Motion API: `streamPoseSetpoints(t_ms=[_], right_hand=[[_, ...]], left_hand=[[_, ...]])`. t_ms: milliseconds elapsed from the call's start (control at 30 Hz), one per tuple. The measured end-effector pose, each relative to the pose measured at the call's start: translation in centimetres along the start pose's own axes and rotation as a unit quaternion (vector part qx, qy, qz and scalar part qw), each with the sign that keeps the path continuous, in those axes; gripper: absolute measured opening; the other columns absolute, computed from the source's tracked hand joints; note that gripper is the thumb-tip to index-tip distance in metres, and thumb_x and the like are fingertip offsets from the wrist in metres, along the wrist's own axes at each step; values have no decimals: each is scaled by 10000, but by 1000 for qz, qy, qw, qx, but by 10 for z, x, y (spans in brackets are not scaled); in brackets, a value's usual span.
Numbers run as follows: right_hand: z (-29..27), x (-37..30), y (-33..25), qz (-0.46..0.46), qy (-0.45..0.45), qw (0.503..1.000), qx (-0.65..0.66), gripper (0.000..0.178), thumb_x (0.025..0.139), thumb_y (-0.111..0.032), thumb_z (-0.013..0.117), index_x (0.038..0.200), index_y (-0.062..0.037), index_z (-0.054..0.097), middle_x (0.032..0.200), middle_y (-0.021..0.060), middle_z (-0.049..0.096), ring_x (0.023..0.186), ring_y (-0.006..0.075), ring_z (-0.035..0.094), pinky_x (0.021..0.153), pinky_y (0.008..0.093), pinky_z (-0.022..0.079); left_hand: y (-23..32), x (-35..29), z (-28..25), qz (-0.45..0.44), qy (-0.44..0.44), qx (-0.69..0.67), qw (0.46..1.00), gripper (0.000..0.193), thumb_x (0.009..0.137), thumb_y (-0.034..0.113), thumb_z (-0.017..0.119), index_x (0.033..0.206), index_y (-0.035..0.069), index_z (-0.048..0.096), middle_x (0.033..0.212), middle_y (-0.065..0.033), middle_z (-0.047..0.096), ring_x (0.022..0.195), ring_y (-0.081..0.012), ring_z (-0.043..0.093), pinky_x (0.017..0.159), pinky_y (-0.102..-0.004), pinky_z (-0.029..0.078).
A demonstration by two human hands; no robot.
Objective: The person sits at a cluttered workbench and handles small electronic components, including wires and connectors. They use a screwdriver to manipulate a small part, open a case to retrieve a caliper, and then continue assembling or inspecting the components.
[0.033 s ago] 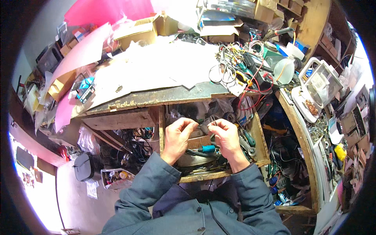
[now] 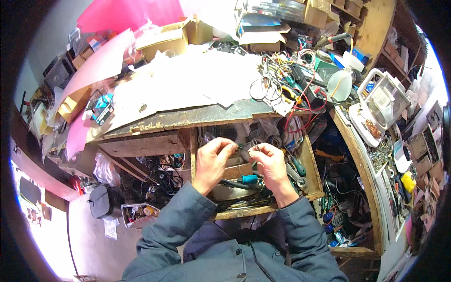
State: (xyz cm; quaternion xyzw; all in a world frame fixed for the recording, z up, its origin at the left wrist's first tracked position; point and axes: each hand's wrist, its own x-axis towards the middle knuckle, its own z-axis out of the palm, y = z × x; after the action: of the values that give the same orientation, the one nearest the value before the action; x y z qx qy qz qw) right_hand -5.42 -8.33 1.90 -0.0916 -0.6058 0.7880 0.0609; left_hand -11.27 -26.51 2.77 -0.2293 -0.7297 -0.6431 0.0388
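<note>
Above a pulled-out wooden drawer (image 2: pixel 315 181), both my hands are raised close together. My left hand (image 2: pixel 212 162) pinches thumb against forefinger, and a tiny dark greenish piece (image 2: pixel 241 146) shows at its fingertips, too small to name. My right hand (image 2: pixel 271 168) is closed in a pinch too, with a thin metallic piece (image 2: pixel 255 144) sticking up from its fingers; its kind is unclear. Below them in the drawer lie a tool with a blue-green part (image 2: pixel 249 179), a metal wrench (image 2: pixel 301 181) and several slim tools. My fingers hide part of what they hold.
White sheets (image 2: pixel 188 82) cover the bench beyond the drawer. Tangled red leads (image 2: pixel 307 101) and pliers crowd its right part. A wooden board edge (image 2: pixel 359 164) runs along my right, beside a clear-windowed case (image 2: pixel 387 101). On the floor at left stands a small box of parts (image 2: pixel 141 214).
My left hand has shifted slightly upward, and the small dark piece at its fingertips shows a little more. My right hand stays almost where it was, still pinched.
</note>
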Motion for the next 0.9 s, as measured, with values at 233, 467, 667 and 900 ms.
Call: streamPoseSetpoints(t_ms=[233,467,667,900], right_hand=[[-3,2,1,-14,-2,999,-41,117,894,-97,715,966,-5,727,840,27,708,751,87,636,693,246,496],[-1,1,-2,-38,-3,999,21,170,894,-104,766,1016,-6,700,893,33,719,770,83,654,725,232,530],[1,4,1,-64,-74,991,96,132,915,-91,747,1023,-25,711,897,27,730,758,70,649,678,206,504],[1,-4,14,-45,-151,986,-54,86,922,-86,718,993,-38,717,875,26,736,732,55,633,607,189,455]], left_hand=[[36,99,11,202,0,299,933,142,908,175,710,988,60,737,895,-138,731,807,-274,723,685,-352,550],[43,105,9,265,61,353,895,161,920,210,699,1050,120,725,894,-107,707,775,-312,704,656,-399,541],[50,19,-7,164,-75,213,960,179,908,146,726,1011,0,732,869,-142,724,758,-227,704,694,-320,552],[22,-39,-21,48,-79,27,995,148,929,113,705,981,-21,739,862,-103,743,793,-136,688,733,-290,555]])
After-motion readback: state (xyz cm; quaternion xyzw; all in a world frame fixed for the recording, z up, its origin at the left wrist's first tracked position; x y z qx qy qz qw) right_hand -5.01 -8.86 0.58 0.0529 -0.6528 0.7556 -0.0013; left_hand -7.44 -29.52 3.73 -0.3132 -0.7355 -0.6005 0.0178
